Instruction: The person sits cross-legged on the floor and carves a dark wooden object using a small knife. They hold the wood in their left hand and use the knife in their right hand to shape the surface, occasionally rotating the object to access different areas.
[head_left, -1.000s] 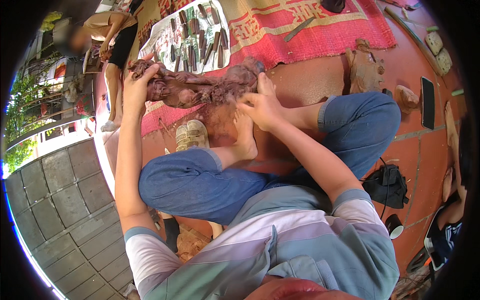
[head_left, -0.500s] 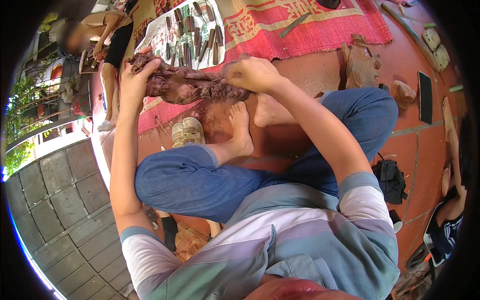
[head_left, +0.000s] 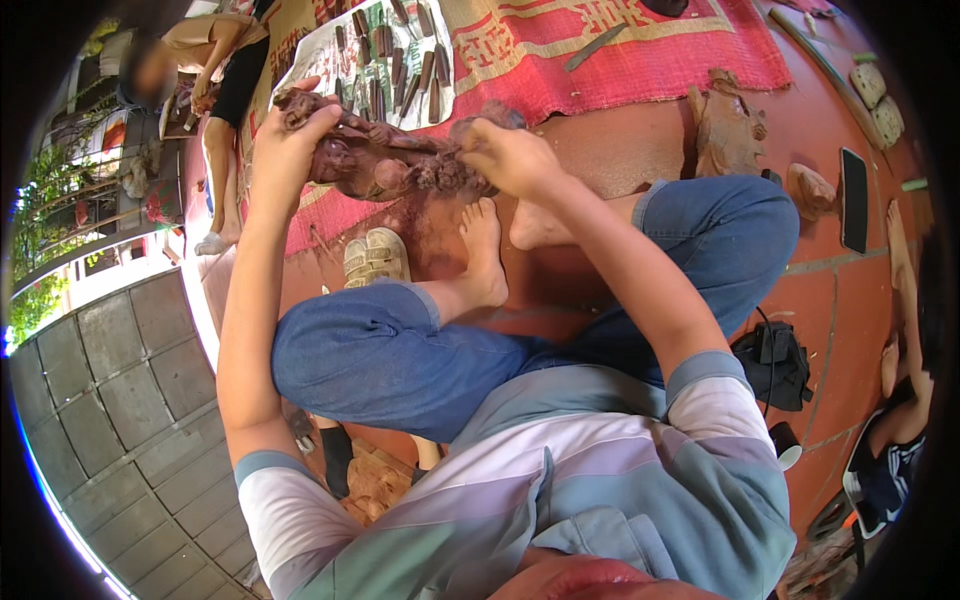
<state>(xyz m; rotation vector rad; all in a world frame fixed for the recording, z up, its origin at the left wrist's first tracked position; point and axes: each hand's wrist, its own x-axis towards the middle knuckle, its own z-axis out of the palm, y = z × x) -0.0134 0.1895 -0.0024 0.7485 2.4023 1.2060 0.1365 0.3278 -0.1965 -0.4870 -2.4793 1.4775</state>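
A dark reddish-brown wood carving (head_left: 375,165), knobbly with rounded and twisted shapes, is held up lengthwise above my feet. My left hand (head_left: 290,150) is wrapped round its left end, thumb on top. At the carving's right end is my right hand (head_left: 510,155), its fingers curled and pressed together against the wood. What those fingers pinch is hidden from me. A fuzzy greyish-brown lump (head_left: 497,115) shows just beyond them; I cannot tell whether it belongs to the carving.
Beyond the carving, several dark-handled carving tools (head_left: 405,75) lie on a white cloth (head_left: 300,75) over a red patterned mat (head_left: 520,75). A flat blade (head_left: 597,47) lies farther right. Sandals (head_left: 377,257), another carved wood piece (head_left: 728,130), a phone (head_left: 853,200) and a black bag (head_left: 775,365) rest on tiles. People sit left and right.
Both hands and the carving have shifted slightly right in the picture. My right hand has turned a little, and the lump beyond its fingers shows more plainly.
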